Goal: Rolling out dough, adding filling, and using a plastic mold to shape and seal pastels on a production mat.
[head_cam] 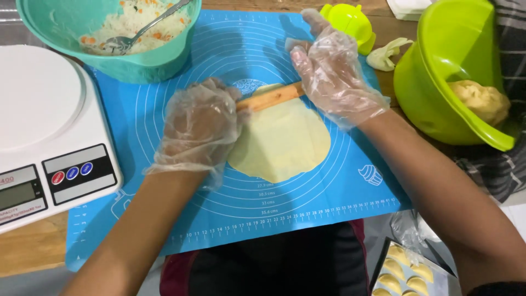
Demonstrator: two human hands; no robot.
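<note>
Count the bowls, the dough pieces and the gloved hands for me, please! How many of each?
Bowls: 2, a teal bowl and a green bowl
Dough pieces: 2, flat dough and a dough lump
Gloved hands: 2, left hand and right hand
Total: 6
</note>
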